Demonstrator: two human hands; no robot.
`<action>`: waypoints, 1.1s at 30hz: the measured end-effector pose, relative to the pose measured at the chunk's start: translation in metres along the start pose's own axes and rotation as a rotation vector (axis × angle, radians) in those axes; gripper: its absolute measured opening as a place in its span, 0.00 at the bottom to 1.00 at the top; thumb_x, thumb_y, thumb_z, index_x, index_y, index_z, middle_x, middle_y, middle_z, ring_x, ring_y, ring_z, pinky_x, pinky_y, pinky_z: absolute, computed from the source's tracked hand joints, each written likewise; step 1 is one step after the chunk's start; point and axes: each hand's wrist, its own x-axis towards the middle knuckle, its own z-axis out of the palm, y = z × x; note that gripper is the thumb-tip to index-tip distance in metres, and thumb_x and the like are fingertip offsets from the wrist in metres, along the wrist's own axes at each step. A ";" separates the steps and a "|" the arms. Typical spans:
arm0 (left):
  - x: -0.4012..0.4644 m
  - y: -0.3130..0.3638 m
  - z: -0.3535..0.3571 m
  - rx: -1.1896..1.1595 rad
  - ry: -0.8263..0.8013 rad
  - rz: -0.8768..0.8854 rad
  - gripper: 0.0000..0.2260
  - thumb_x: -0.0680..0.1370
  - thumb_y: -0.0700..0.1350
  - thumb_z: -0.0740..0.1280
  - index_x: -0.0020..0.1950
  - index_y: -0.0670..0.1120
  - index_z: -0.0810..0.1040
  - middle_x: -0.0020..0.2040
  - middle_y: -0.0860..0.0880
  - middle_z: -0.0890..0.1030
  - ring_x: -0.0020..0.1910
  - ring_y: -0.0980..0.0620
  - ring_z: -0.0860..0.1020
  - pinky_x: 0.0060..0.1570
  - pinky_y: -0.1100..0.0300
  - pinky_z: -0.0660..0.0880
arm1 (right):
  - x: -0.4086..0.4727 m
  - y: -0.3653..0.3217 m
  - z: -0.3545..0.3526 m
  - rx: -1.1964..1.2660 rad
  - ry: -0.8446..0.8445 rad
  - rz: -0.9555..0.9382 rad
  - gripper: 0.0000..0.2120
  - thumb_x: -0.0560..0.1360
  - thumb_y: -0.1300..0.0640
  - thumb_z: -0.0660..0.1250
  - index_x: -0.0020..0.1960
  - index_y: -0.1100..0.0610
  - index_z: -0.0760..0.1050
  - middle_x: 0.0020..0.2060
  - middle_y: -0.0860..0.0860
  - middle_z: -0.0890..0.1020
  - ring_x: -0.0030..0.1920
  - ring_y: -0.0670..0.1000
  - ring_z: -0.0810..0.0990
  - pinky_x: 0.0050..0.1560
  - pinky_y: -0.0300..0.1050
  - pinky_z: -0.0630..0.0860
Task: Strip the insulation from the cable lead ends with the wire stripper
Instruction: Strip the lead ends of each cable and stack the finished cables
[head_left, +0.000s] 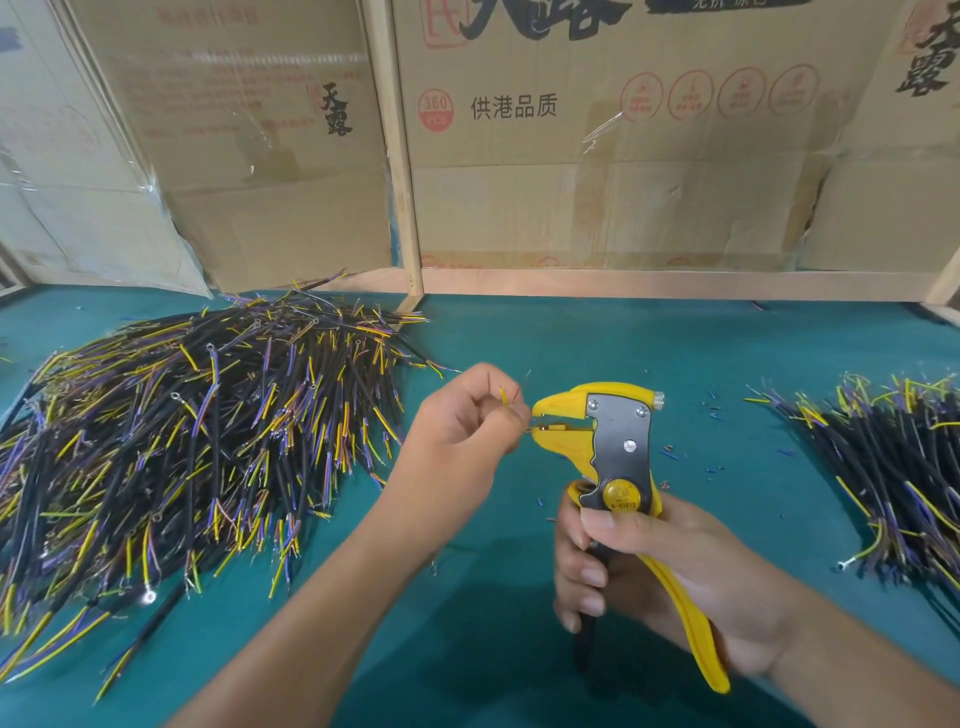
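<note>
Head view: left hand (470, 415) pinches lead (503, 396), seemingly in wire stripper (615, 467) gripped by right hand (665, 577)

yellow wire stripper (602, 431) upright, jaws leftward around thin lead end (524, 426) above green mat

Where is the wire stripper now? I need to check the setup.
In the head view, right of centre: the right hand grips the wire stripper, its nose by the left hand.
</note>
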 end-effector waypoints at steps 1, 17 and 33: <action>0.000 0.000 0.000 -0.019 0.002 -0.005 0.06 0.74 0.42 0.63 0.38 0.51 0.71 0.28 0.57 0.63 0.28 0.56 0.58 0.27 0.66 0.58 | 0.000 0.000 0.000 -0.004 -0.004 0.002 0.17 0.72 0.50 0.77 0.44 0.59 0.72 0.34 0.57 0.69 0.34 0.57 0.71 0.44 0.56 0.75; -0.003 -0.003 0.007 0.037 -0.013 0.032 0.13 0.81 0.50 0.57 0.43 0.43 0.72 0.30 0.54 0.65 0.31 0.53 0.63 0.31 0.68 0.63 | -0.001 0.001 0.006 0.019 0.113 0.069 0.18 0.74 0.46 0.73 0.38 0.59 0.73 0.28 0.54 0.65 0.26 0.53 0.66 0.33 0.49 0.72; 0.004 -0.010 -0.007 0.235 0.148 0.081 0.16 0.78 0.58 0.59 0.46 0.46 0.74 0.29 0.56 0.65 0.29 0.55 0.61 0.28 0.64 0.59 | 0.007 -0.012 -0.008 0.087 0.344 0.027 0.17 0.75 0.46 0.69 0.38 0.58 0.72 0.29 0.54 0.63 0.26 0.53 0.63 0.29 0.47 0.69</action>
